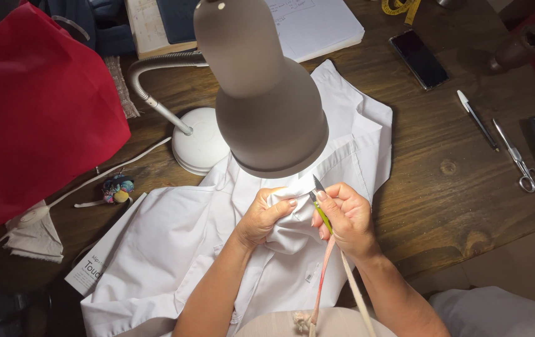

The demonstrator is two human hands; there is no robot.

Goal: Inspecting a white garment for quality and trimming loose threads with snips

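Scanning from the left of the frame, we note a red bag [30, 106], then a lamp [261, 93] at upper centre. Below it, the left hand [264, 215] is clenched on a bunched fold of the white shirt [174, 249] spread at centre. The right hand [348, 218] pinches green snips [320, 203] at that fold. The shirt looks light, soft and limp; we judge the bunched fold the best hold. Scissors [520, 159] lie at right.
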